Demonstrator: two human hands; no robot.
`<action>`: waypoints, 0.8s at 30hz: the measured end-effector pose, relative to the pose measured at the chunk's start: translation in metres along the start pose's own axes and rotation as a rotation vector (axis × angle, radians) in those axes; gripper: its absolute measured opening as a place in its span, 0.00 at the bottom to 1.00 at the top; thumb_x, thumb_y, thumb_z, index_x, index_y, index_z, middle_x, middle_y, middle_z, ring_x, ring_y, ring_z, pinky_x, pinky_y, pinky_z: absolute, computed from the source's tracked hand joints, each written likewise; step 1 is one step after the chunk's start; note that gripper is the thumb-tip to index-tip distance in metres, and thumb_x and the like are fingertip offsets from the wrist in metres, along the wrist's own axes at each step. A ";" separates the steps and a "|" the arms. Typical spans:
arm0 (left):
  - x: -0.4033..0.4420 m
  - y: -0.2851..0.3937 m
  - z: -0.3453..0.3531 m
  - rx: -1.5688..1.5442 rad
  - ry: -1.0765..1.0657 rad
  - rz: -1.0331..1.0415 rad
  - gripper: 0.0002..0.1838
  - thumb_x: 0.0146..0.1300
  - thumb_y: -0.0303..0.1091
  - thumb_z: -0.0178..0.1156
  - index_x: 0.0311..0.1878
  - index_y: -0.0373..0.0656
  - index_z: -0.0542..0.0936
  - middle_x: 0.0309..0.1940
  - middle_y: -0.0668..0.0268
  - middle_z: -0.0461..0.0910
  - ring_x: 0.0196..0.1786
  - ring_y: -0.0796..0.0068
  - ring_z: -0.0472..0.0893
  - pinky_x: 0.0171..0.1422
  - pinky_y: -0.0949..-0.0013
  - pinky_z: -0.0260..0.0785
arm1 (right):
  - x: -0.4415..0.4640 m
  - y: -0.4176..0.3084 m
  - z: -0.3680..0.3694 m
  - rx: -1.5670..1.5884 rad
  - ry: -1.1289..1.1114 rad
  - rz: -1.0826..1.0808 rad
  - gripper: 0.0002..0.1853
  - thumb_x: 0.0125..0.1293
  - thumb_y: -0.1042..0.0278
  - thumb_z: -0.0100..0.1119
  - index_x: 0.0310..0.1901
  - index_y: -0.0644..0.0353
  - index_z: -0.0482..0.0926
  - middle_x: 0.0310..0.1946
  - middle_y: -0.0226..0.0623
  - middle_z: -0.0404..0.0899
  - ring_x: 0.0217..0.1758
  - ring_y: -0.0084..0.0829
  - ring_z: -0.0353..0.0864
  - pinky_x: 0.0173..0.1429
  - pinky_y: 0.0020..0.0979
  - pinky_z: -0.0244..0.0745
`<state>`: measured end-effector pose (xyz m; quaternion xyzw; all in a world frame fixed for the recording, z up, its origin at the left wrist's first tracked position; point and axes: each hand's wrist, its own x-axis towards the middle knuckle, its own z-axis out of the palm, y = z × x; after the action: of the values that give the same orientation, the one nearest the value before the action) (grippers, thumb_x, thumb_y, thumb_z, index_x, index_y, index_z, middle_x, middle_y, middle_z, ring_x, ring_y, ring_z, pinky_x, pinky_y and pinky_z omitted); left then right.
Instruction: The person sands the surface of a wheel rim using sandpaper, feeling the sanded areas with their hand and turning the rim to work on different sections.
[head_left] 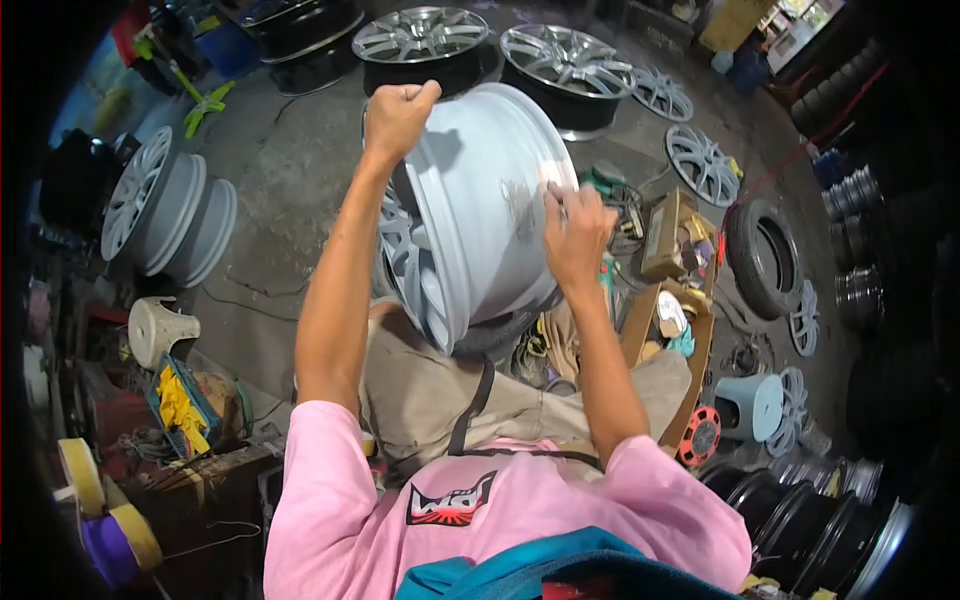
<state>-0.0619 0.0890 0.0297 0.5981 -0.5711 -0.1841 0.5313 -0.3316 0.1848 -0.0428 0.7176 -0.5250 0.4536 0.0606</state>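
Bracing the grey wheel rim before the lap seems key: the left hand clamps its edge, fingers curled; the right hand, fingers bent against it, grip unclear, likely needs even pressure.

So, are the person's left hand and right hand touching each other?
Apart. The head view shows it: the left hand is up at one side of the grey wheel, the right hand at the other, with the wheel's wide barrel between them.
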 end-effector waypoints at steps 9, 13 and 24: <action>0.009 -0.009 -0.004 -0.016 -0.046 -0.026 0.27 0.63 0.49 0.63 0.13 0.40 0.73 0.11 0.74 0.65 0.20 0.83 0.66 0.29 0.67 0.60 | 0.009 0.005 0.005 0.021 -0.015 -0.086 0.08 0.68 0.66 0.66 0.43 0.58 0.90 0.34 0.40 0.76 0.44 0.41 0.79 0.49 0.42 0.63; 0.012 -0.013 0.000 -0.023 -0.035 -0.004 0.28 0.65 0.49 0.64 0.14 0.40 0.74 0.12 0.74 0.66 0.20 0.83 0.65 0.28 0.67 0.59 | -0.060 0.025 -0.045 0.057 -0.120 0.026 0.10 0.67 0.70 0.67 0.49 0.57 0.89 0.32 0.39 0.73 0.41 0.40 0.77 0.48 0.41 0.63; 0.017 -0.022 0.000 -0.021 -0.044 0.015 0.29 0.66 0.48 0.65 0.16 0.39 0.68 0.14 0.75 0.62 0.23 0.85 0.62 0.29 0.68 0.56 | -0.052 0.050 -0.053 0.962 -0.130 0.671 0.17 0.67 0.74 0.73 0.55 0.67 0.83 0.49 0.29 0.84 0.48 0.17 0.80 0.58 0.25 0.75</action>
<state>-0.0465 0.0693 0.0175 0.5840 -0.5850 -0.1991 0.5264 -0.4047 0.2293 -0.0688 0.4854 -0.4613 0.5904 -0.4505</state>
